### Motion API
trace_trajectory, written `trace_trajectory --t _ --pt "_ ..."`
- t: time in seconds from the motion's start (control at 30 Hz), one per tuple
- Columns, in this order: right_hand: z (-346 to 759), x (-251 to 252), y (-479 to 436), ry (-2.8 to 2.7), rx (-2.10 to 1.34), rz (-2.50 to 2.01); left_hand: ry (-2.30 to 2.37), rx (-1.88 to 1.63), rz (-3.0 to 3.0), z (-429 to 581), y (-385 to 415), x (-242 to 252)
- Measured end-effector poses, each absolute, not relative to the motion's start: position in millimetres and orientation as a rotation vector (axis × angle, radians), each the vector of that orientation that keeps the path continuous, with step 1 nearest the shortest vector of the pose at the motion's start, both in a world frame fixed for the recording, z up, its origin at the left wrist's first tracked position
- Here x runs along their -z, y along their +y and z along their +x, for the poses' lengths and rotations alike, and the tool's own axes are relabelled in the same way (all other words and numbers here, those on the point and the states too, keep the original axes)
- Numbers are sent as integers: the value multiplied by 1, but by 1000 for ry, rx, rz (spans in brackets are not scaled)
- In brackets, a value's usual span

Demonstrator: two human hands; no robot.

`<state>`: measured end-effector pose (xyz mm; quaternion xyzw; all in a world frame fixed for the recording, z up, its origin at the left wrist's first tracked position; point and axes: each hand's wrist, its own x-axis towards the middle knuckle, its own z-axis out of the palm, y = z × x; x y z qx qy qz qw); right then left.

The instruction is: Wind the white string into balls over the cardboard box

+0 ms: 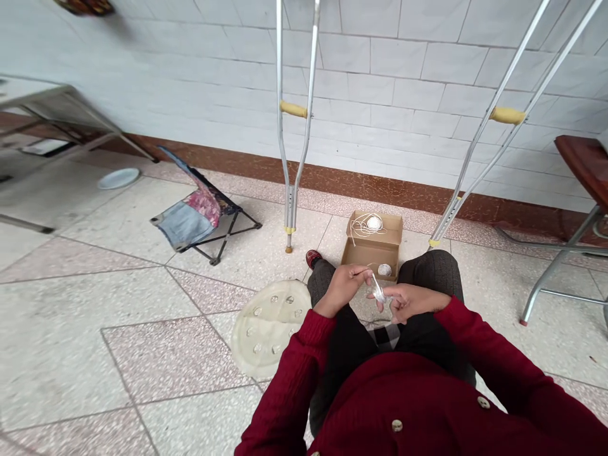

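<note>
Left hand [350,285], pinching white string [375,278] | right hand [403,301], half-curled on white bundle [379,294] | box [363,255], two white balls [374,223] | to my eye midway, bundle unfinished

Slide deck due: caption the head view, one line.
Left hand and right hand hold a small white item near an open cardboard box.

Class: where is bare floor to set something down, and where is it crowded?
Free: floor between folding stool and round mat; a smaller patch between stool-side crutch and open box. Crowded: between the knees, where left hand and right hand work.
</note>
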<state>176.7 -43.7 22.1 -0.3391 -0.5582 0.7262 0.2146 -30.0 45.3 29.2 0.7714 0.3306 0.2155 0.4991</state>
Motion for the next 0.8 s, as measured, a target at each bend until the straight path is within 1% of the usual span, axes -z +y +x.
trace_trajectory --t 0.1,0.17,0.23,0.33,0.47,0.63,0.8 --pt "177 -38 -40 -1297 -1897 -797 762 -488 1798 -21 40 -14" --pt "184 -40 -29 -1213 -1749 -841 720 -445 1819 -15 30 -6" --pt "190 -32 -20 -1247 -1672 -971 700 -407 1871 -14 25 -7" --pt "190 -14 -18 -1428 -1735 -1129 747 -453 1969 -20 33 -17" --pt "176 -10 -32 -1522 -1826 -1084 808 -505 2065 -30 52 -26" --pt "169 -25 -39 -1410 -1802 -1019 719 -527 1716 -19 42 -11" --pt "168 -23 -38 -1265 -1725 -1032 603 -573 1322 -11 22 -3"
